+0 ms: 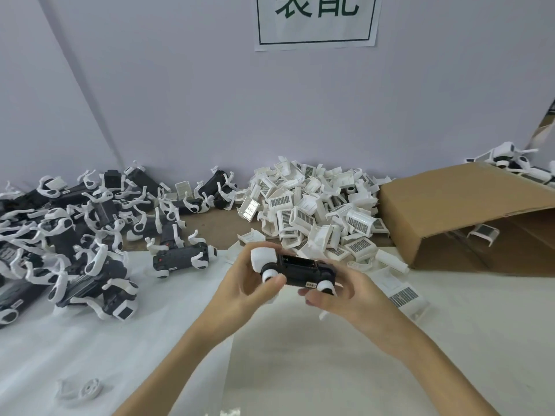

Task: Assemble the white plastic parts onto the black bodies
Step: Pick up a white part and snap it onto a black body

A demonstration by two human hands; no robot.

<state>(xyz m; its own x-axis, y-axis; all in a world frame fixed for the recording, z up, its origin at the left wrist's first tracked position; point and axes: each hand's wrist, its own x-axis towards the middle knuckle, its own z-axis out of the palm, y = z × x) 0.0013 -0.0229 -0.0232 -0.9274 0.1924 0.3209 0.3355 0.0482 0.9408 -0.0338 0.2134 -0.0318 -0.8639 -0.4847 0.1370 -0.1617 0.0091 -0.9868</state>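
Assembly workshop: parts heaps (pixel 315 205), wall sign (pixel 316 19).

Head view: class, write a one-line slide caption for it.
Both hands, left hand and right hand, hold a black body before a pile of white parts.

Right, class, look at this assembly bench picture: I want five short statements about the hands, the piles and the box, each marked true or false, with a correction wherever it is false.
1. Both hands hold one black body above the table. True: the left hand and the right hand grip it together.
2. The pile of loose white parts lies left of the black bodies. False: it lies right of the heap of black bodies.
3. The cardboard box lies tipped on its side at the right. True.
4. The paper sign lies flat on the table. False: it hangs on the wall.
5. The held body has no white pieces on it. False: white pieces show at both ends.
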